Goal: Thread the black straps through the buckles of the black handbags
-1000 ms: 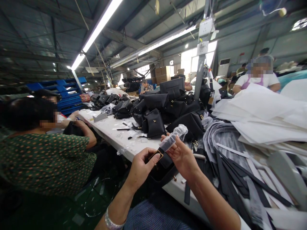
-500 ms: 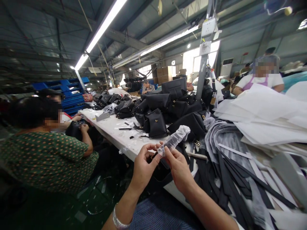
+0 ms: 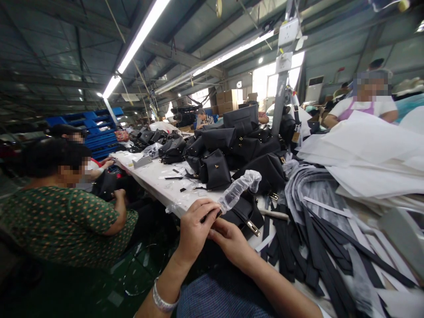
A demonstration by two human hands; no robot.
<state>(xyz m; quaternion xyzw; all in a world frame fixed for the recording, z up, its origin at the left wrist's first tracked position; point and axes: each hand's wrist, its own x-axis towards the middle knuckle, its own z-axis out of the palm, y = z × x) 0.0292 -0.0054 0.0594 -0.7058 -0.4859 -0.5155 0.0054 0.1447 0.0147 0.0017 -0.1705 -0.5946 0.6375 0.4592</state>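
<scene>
My left hand [image 3: 198, 223] is closed around the dark lower end of a bag handle, whose upper part is wrapped in clear plastic [image 3: 236, 190]. The wrapped part sticks up and bends over to the right. My right hand [image 3: 230, 243] is just below, its fingers curled in against the left; what they pinch is hidden. Behind and right of the hands lies a black handbag [image 3: 240, 216] with a gold clasp [image 3: 253, 228] on a strap. Whether the handle joins this bag I cannot tell.
Black handbags [image 3: 217, 170] are heaped along the white table [image 3: 155, 187]. To the right lie black straps [image 3: 309, 247], plastic-wrapped strips [image 3: 298, 190] and white sheets [image 3: 367, 145]. A co-worker in a green dotted top [image 3: 66, 216] sits on the left. A metal post [image 3: 280, 101] rises behind the heap.
My right hand has left the plastic wrap and moved down and left, under my left hand. The wrapped part now stands more bent, and the bag with the gold clasp shows more.
</scene>
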